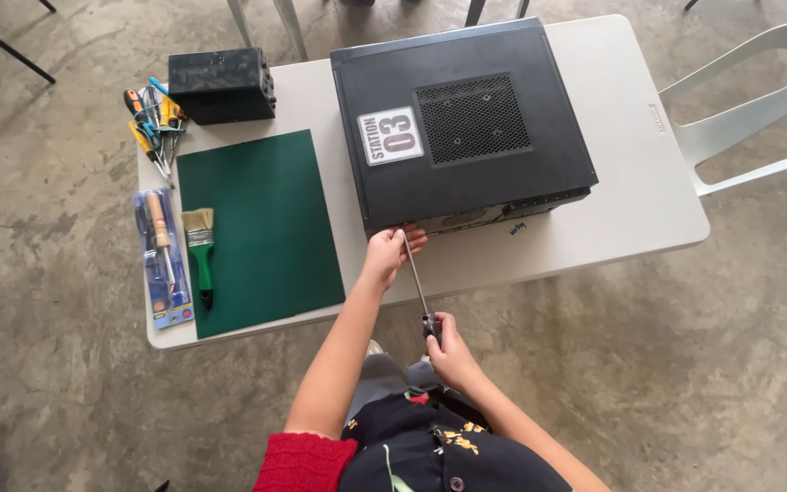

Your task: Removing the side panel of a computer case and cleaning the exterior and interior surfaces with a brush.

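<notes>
1. Fingers [404, 239] of our left hand [386, 255] pinch together around the tip end of a long screwdriver [417, 284], steadying it against the near edge of the black computer case [466, 128].
2. Our right hand [448, 351] wraps shut on the dark handle, low and close to the body, so the shaft slopes up to the case.
3. We judge the step best done with shaft and screw in one straight line; the left fingertips guide the tip, they do not push.
4. We keep the pressure coming from the right hand, along the shaft, so that the tip does not slip out of the screw head. The screw itself is too small to make out.
5. We note the case lies flat on its side on the white folding table [612, 219], its near edge close to the table's front edge; a firm sideways shove could shift it.
6. Well apart on the left lie a green mat [261, 228], a green-handled brush [200, 251], a packaged tool set [162, 260], loose screwdrivers [152, 118] and a small black box [222, 84].
</notes>
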